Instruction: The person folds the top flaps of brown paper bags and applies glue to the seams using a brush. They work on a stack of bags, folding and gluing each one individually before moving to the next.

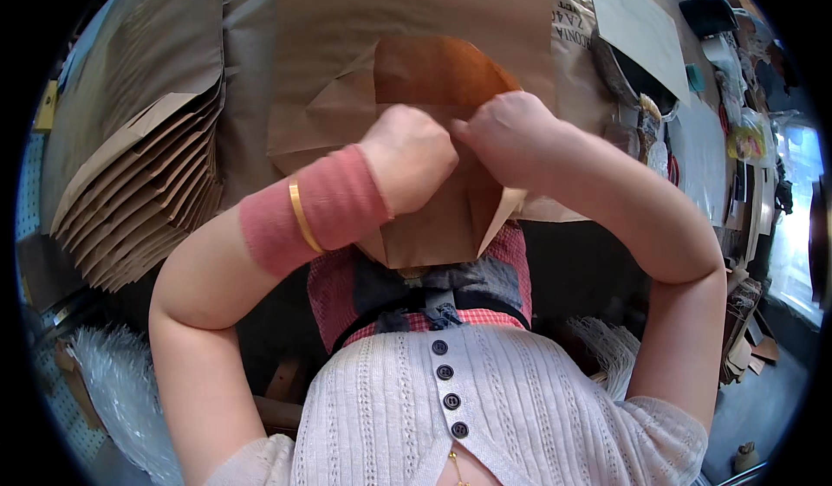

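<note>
A large brown paper bag point(416, 1) lies flat before me, its near end spread open in folds. Inside the opened end shows a darker orange-brown patch point(433, 72). My left hand point(412, 158), above a pink wristband point(316, 209) with a gold bangle, is closed on the folded paper. Close beside it on the right, my right hand point(511, 139) is curled shut at the edge of the opened end, slightly blurred. The fingertips of both hands are mostly hidden. A creased flap point(433, 239) of the bag hangs toward me over the table's edge.
Fanned brown paper bags point(147, 174) are stacked at the left. To the right lie a pale board point(637, 27), a dark shallow container point(628, 79) and a brush point(648, 126). Bundles of clear plastic strands point(121, 391) are low on the left, with another point(607, 347) on the right.
</note>
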